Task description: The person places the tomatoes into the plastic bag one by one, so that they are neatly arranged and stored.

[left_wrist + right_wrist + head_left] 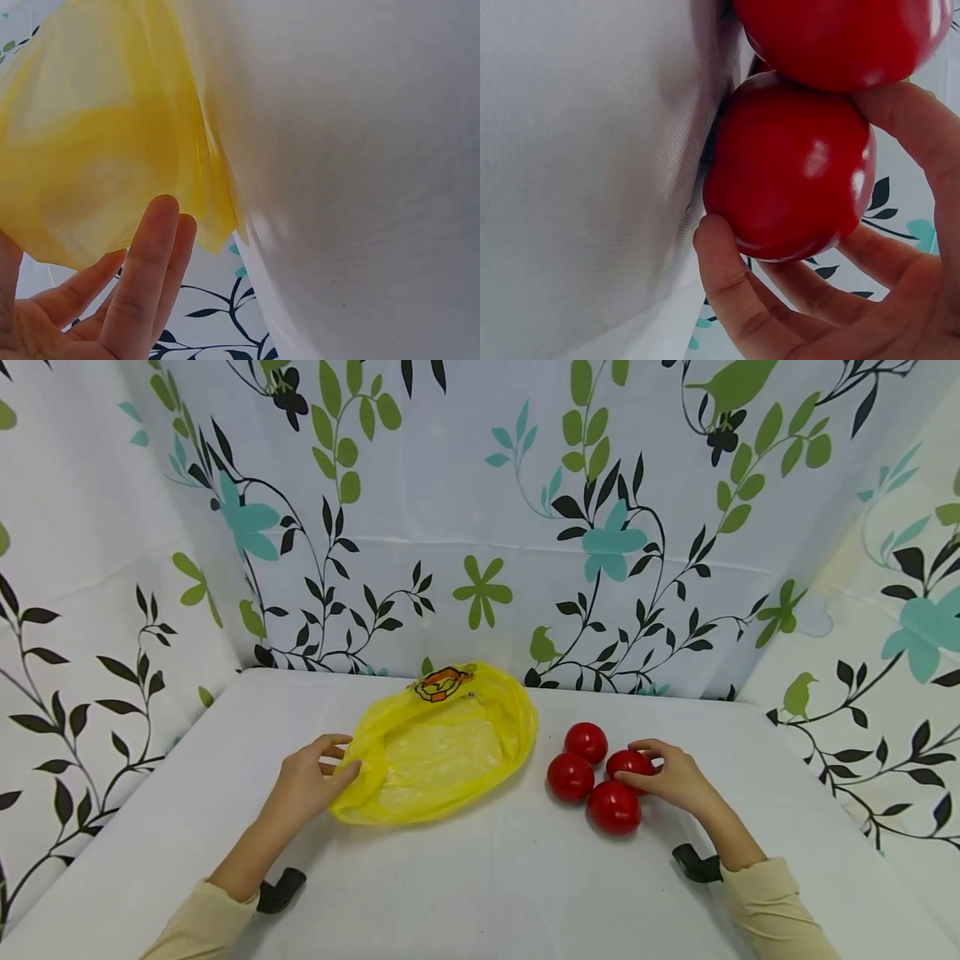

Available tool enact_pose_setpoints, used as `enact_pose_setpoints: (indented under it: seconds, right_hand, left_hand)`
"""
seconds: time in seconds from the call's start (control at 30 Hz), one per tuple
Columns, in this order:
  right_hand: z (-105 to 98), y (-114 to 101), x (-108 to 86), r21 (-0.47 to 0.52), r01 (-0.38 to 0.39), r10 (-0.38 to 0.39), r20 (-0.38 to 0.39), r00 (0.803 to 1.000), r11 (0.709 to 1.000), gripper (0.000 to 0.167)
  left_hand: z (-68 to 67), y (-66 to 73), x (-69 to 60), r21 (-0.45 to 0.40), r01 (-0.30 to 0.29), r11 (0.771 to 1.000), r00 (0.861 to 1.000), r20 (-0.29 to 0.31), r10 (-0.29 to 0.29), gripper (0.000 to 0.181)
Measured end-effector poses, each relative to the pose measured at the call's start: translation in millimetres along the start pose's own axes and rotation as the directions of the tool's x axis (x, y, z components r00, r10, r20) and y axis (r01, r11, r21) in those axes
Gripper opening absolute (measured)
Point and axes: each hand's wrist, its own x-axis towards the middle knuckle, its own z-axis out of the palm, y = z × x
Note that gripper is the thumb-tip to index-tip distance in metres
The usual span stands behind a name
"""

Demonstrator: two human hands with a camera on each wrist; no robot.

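A thin yellow plastic bag (435, 752) lies with its mouth spread wide, a dark and orange print on its far rim. At its left edge is my left hand (311, 781), thumb against the plastic; in the left wrist view the fingers (146, 277) are fairly straight beside the bag (97, 150). Several glossy red tomatoes sit grouped to the right of the bag. My right hand (678, 781) holds the rightmost tomato (628, 768), thumb on one side and fingers round the other. The right wrist view shows this tomato (791, 169) touching another tomato (847, 37).
The other tomatoes are a far one (586, 742), a left one (570, 777) and a near one (615, 807). All stand on a white-covered table (465, 885). A leaf-patterned curtain (450, 510) rises behind and at both sides. Black straps show at both wrists.
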Motion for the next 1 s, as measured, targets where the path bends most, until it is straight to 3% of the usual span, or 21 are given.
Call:
enact_pose_setpoints:
  seconds: [0.43, 1.0]
  right_hand:
    - [-4.2, -5.7, 2.5, 0.011, -0.022, 0.022, -0.037, 0.999, 1.0, 0.065]
    - [-2.7, -11.5, -1.5, 0.042, -0.029, 0.033, -0.097, 0.995, 0.999, 0.061]
  left_hand:
    - [0.7, -3.7, -2.5, -0.023, -0.025, 0.999, 0.999, -0.031, 0.024, 0.037]
    - [1.7, 1.0, -1.5, -0.019, -0.043, 0.999, 0.999, -0.027, 0.043, 0.035]
